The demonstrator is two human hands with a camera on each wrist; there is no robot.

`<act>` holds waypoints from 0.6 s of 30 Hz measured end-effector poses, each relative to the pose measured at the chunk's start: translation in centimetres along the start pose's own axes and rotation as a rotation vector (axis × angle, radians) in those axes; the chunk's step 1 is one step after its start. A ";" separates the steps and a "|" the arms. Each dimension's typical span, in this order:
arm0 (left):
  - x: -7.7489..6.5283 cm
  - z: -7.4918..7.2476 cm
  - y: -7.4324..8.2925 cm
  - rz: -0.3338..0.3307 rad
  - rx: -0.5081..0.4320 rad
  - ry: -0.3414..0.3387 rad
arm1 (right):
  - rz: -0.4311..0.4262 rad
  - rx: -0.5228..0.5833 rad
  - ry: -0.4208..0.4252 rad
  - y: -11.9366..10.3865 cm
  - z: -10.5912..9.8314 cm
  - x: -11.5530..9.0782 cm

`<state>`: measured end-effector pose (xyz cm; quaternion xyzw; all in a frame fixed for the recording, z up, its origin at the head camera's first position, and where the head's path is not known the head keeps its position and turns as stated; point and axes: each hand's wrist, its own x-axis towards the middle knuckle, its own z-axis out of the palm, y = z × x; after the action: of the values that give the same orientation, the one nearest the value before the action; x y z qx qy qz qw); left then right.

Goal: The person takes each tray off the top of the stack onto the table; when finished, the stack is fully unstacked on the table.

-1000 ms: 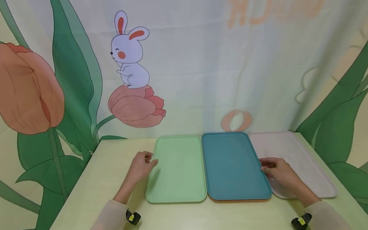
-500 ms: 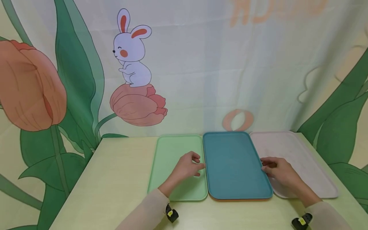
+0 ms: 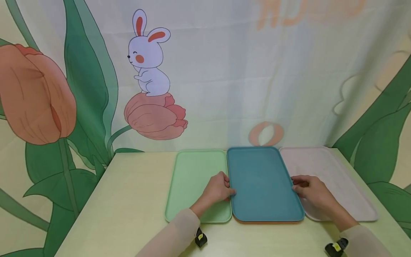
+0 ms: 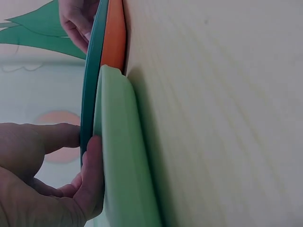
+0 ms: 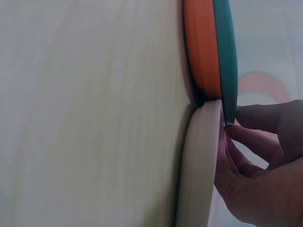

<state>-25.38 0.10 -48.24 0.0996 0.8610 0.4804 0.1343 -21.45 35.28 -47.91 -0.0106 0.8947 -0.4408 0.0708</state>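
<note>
A blue-teal tray (image 3: 261, 189) lies on top of an orange tray (image 5: 201, 47), whose rim shows beneath it. My left hand (image 3: 216, 189) is at the blue tray's left edge, thumb on the rim and fingers under it, above the green tray (image 3: 192, 178). In the left wrist view the thumb (image 4: 61, 135) meets the blue rim from above. My right hand (image 3: 311, 191) pinches the right edge of the blue tray, thumb above and fingers below, over the pale pink tray (image 3: 334, 185). The fingertips under the blue tray are partly hidden.
All the trays lie side by side on a pale yellow table (image 3: 128, 192). Behind it hangs a curtain (image 3: 208, 71) printed with a rabbit and tulips. A black wrist camera (image 3: 201, 238) sits on the left wrist and another black wrist camera (image 3: 335, 247) on the right.
My left hand has moved right, from the green tray's left edge across it to the blue tray's left edge, and takes hold there. The right hand stays on the right edge.
</note>
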 end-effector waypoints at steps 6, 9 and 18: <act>-0.1 -0.4 -0.1 -0.042 -0.007 -0.018 | -0.002 -0.027 -0.001 -0.1 0.1 -0.1; -0.1 -0.9 -0.3 -0.072 -0.102 -0.029 | -0.005 -0.057 0.010 -0.1 0.2 -0.1; -0.3 -2.3 -2.2 -0.063 -0.493 -0.087 | 0.008 -0.048 0.015 0.0 0.3 0.1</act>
<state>-25.93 -2.91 -48.90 0.0575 0.7139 0.6668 0.2061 -21.56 35.05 -48.06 -0.0055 0.9056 -0.4189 0.0657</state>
